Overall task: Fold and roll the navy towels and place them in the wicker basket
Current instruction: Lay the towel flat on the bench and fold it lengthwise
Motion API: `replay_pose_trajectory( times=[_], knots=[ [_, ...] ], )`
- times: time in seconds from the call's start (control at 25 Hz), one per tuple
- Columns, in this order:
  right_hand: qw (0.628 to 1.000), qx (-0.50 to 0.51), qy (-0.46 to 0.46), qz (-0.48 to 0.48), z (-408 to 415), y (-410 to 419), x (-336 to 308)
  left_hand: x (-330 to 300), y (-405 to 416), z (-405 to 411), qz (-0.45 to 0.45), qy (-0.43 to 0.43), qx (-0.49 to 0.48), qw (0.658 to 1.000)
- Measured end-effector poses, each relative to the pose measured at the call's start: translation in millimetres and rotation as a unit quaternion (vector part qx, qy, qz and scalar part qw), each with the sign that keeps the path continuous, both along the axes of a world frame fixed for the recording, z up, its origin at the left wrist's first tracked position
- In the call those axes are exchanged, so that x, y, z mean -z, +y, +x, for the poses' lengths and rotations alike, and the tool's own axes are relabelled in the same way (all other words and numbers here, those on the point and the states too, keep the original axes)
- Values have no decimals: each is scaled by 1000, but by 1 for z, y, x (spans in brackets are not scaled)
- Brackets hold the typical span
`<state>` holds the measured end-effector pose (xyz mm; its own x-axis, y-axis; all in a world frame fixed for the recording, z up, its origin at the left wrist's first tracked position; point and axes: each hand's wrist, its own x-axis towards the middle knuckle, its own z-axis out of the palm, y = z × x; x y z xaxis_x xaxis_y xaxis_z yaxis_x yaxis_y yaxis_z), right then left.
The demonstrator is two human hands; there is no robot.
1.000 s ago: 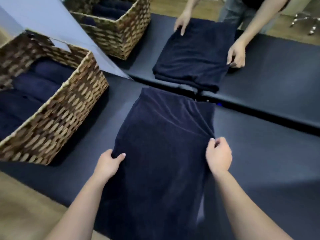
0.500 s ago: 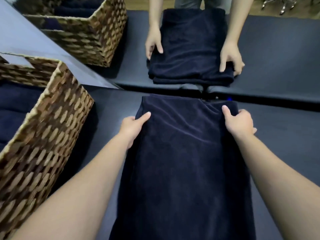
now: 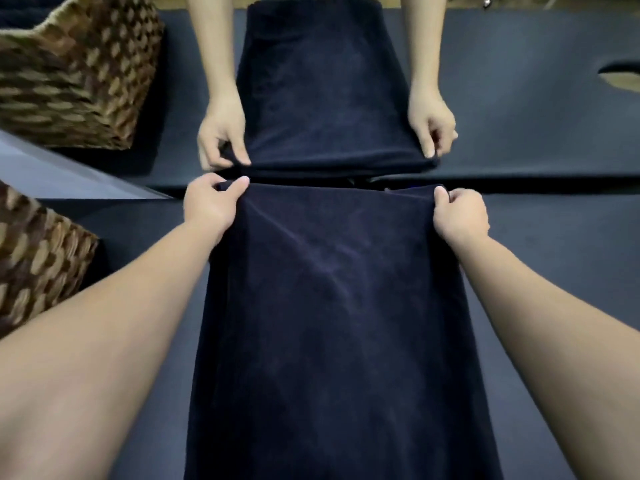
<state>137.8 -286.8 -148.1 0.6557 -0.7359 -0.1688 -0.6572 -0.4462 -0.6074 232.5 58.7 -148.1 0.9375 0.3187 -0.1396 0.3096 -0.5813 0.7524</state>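
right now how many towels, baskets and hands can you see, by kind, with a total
navy towels: 2, the near towel and the far towel
wicker baskets: 2, the near basket and the far basket
hands: 4, the left hand, the right hand and the other person's two hands
total: 8

Dark padded table, towel and basket

A long navy terry towel (image 3: pixel 332 323) lay flat down the middle of the dark blue padded table (image 3: pixel 554 271), while a brown woven wicker basket (image 3: pixel 38 258) stood on it at the left edge.
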Motion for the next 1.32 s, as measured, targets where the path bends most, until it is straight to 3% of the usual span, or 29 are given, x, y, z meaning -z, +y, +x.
replay_pose_trajectory(
  times=[0.08,0.16,0.2,0.32,0.44,0.56,0.64,0.8,1.0,1.32],
  knots=[
    [996,-22,0,-85,-17,18,-6,-10,-4,-17,158,-116,7,981],
    [969,-118,-8,-219,-50,47,-6,-16,-19,-55,216,-254,143,932],
    [950,-190,-10,-247,-68,62,-2,-12,-27,-76,216,-261,238,910],
    [912,-329,95,-225,-100,83,16,16,-49,-123,265,-79,425,862],
    [913,-326,124,-212,-89,60,21,28,-45,-115,315,-26,446,837],
    [919,-292,165,-205,-81,54,13,12,-50,-124,337,24,403,851],
    [919,-298,147,-210,-101,89,9,3,-64,-171,320,4,395,861],
    [863,-435,73,-245,-211,139,21,7,-48,-298,289,-41,462,838],
    [875,-408,78,-247,-261,108,22,12,5,-333,344,-25,445,826],
    [924,-288,136,-210,-380,117,18,12,47,-427,344,25,329,879]
  ],
)
